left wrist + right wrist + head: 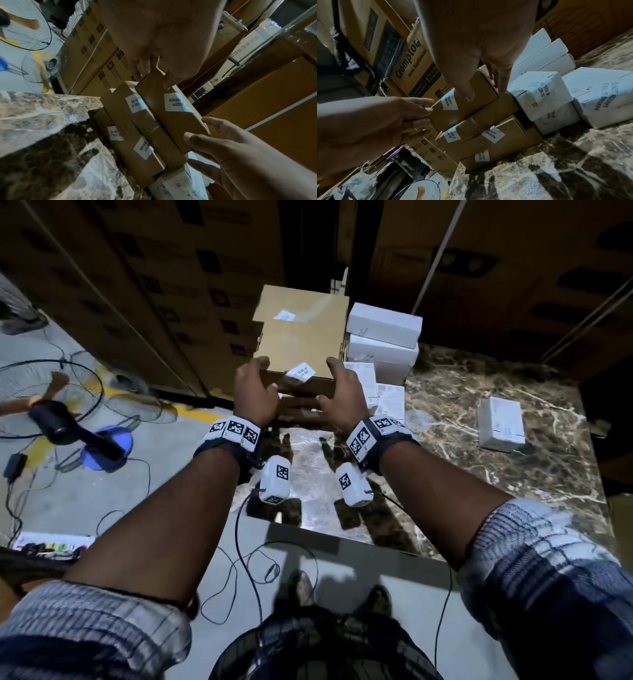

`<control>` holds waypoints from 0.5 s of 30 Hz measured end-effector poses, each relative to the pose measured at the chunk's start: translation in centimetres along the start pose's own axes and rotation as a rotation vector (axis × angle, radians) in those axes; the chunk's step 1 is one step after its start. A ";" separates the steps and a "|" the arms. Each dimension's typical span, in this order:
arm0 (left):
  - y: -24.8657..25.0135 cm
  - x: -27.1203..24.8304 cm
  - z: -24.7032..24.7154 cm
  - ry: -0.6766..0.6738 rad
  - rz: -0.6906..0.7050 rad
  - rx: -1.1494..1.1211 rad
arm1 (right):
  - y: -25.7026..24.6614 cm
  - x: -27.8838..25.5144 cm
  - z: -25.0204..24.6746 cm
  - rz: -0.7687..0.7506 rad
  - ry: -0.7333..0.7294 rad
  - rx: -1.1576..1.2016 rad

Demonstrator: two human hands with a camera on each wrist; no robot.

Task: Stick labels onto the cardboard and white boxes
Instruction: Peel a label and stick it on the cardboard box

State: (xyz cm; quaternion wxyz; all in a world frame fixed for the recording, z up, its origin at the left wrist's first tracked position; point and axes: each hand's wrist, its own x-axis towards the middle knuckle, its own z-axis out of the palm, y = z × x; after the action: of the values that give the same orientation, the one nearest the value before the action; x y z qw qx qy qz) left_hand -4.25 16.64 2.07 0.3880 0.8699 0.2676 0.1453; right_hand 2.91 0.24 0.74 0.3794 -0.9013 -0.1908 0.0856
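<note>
Top cardboard box [301, 347]: sits at the near end of the top of a stack of flat cardboard boxes, at the far left of the marble table [496, 412]; a second flat box [301, 302] lies behind it at the same height.
Seal label [300, 371]: white, printed, folded over the box's near top edge; one corner looks slightly lifted, so it may want pressing down.
Left hand [255, 392]: fingers spread and loosely bent at the box's near left corner, fingertips touching the cardboard; whether it grips or only steadies, I cannot tell.
Right hand [342, 395]: at the near right corner, fingers fairly straight along the side wall, thumb toward the front face; contact looks light, not a firm clamp.
Handling: the box is probably light and stiff, with a dry, matte skin that should not slip; the thin walls could dent under a hard squeeze. The two short ends, where the hands are, seem the best hold.
Lower boxes [481, 135]: already carry similar labels on their front edges.
White boxes [383, 337]: stacked just right of the cardboard stack, some with printed seals; one white box [500, 424] stands apart on the right.
Surface: dark, veined, glossy marble; boxes would slide easily.
Room: dim storeroom, tall stacked cartons [412, 65] behind, a pedestal fan [61, 412] and loose cables on the grey floor.
</note>
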 end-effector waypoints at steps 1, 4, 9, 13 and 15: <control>-0.1 0.0 -0.1 -0.014 0.010 0.005 | 0.0 0.0 0.1 -0.001 0.011 0.013; -0.6 -0.1 -0.3 0.022 0.026 0.003 | 0.0 -0.3 0.4 -0.011 0.053 0.066; -1.1 -0.9 -0.6 0.127 0.057 -0.062 | -0.2 -1.1 0.4 -0.022 0.139 0.153; -0.1 -1.8 -0.5 0.208 0.126 -0.159 | -0.3 -2.2 -0.8 -0.042 0.219 0.216; 1.1 -2.4 -0.2 0.254 0.176 -0.222 | 0.0 -3.0 -1.8 -0.053 0.274 0.251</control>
State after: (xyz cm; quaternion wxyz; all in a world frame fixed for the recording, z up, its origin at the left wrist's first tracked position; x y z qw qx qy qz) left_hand -5.87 14.78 2.95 0.4305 0.8164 0.2195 0.3162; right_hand 0.76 -2.14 2.03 0.5132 -0.8448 -0.1490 -0.0249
